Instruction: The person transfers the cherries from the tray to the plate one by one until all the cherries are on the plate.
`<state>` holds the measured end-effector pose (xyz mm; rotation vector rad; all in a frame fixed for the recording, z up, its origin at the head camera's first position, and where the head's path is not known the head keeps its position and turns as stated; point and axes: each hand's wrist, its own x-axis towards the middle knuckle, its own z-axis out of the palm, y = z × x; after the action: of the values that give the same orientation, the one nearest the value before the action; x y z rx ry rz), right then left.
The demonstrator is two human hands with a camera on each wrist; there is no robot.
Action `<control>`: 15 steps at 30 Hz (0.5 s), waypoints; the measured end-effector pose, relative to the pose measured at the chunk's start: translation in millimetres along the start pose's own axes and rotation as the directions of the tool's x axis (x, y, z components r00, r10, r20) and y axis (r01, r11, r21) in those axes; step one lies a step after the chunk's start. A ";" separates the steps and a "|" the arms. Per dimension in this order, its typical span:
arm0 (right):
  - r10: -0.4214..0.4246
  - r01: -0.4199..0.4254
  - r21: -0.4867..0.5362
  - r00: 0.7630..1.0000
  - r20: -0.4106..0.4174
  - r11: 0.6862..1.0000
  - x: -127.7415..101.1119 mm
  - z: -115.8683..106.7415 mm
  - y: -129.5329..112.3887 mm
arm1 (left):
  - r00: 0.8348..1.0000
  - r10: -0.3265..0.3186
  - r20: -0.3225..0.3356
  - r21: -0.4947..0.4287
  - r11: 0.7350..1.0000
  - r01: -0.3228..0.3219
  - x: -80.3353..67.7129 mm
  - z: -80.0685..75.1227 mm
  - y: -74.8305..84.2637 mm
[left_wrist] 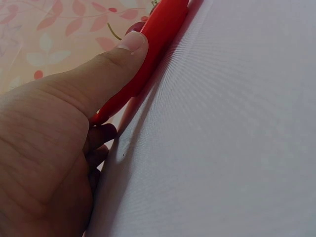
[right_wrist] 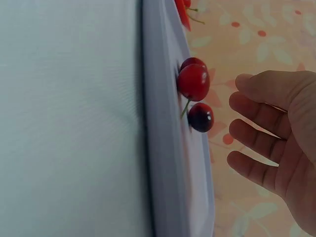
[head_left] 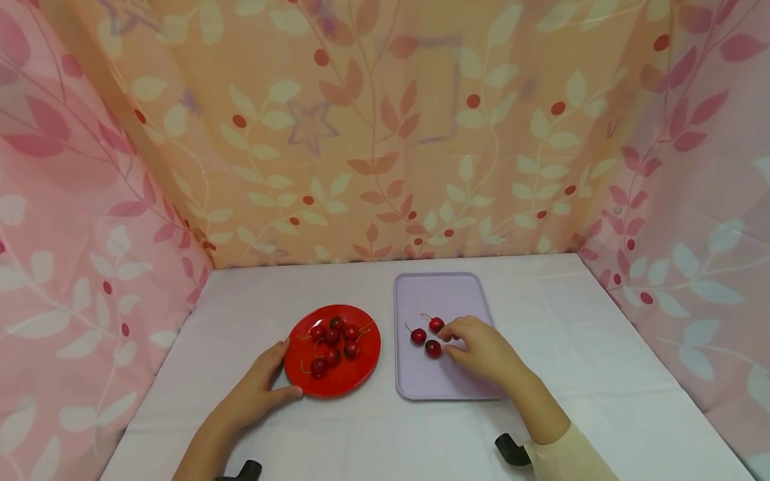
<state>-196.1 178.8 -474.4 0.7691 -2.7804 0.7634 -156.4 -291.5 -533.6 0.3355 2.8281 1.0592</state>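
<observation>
Head view: three cherries (head_left: 428, 336) are lying on the lilac tray (head_left: 442, 290) mid-surface; about six are waiting on the red plate (head_left: 355, 376).

Left wrist: left hand (left_wrist: 59, 143) is steadying the plate rim, thumb flat.

Right wrist: right hand (right_wrist: 281, 143) is hovering beside the tray cherries, its grip loose and empty.
</observation>
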 end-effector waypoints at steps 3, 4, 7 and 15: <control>0.029 -0.029 0.009 1.000 0.004 1.000 -2.3 3.3 4.4 | 1.000 0.007 -0.005 0.002 1.000 -0.007 0.5 -0.9 -0.2; 0.037 -0.038 0.012 0.999 0.006 0.999 -3.0 4.6 5.7 | 1.000 0.009 -0.005 0.003 1.000 -0.009 0.7 -1.0 -0.5; 0.056 -0.057 0.020 0.998 0.014 0.998 -4.7 9.1 9.9 | 1.000 0.010 -0.006 0.005 1.000 -0.010 0.9 -0.9 -1.2; 0.119 -0.120 0.032 0.992 0.030 0.992 -7.5 18.5 20.1 | 1.000 -0.009 0.003 0.003 1.000 0.009 0.3 -0.5 0.0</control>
<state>-200.3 187.3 -501.1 0.6281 -2.8676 0.8276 -156.7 -291.7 -533.3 0.3236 2.8265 1.0517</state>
